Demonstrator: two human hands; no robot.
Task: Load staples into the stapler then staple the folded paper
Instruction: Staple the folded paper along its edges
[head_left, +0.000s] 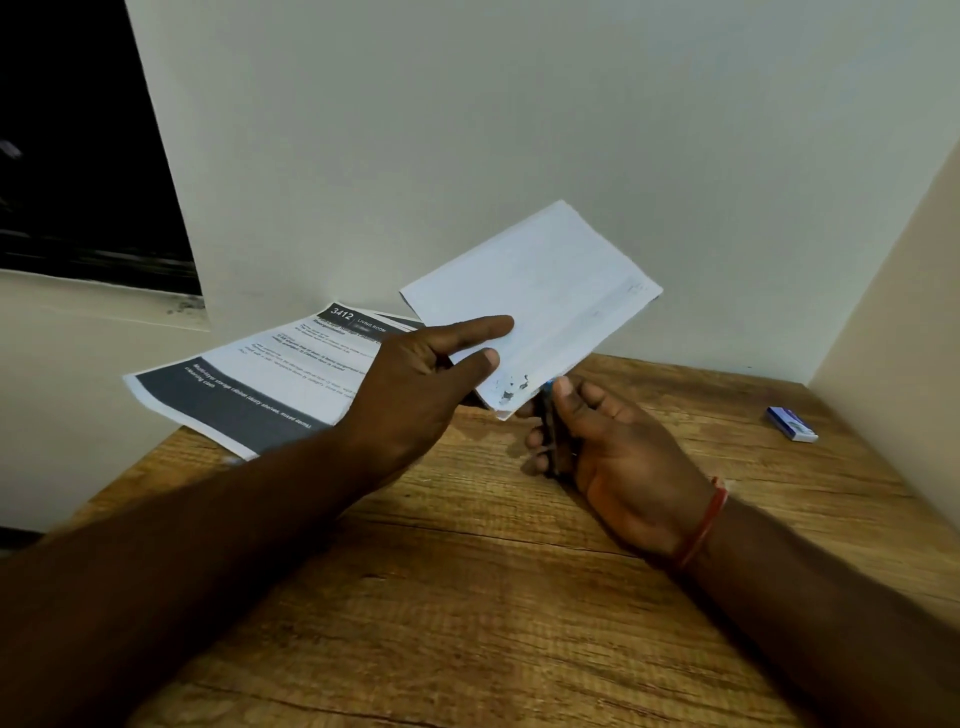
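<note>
My left hand (415, 384) holds the folded white paper (540, 301) up above the wooden table (467, 597), thumb and fingers pinching its lower left edge. My right hand (608, 441) is closed around a small dark stapler (549, 415), which is mostly hidden by my fingers. The stapler's tip, with a bit of blue showing, meets the paper's lower corner, where dark smudges mark the sheet. A small blue and white staple box (791, 424) lies on the table at the far right.
A printed sheet (270, 379) with dark bands lies at the table's back left, hanging over the edge. Pale walls close in behind and on the right. A dark window opening sits at upper left.
</note>
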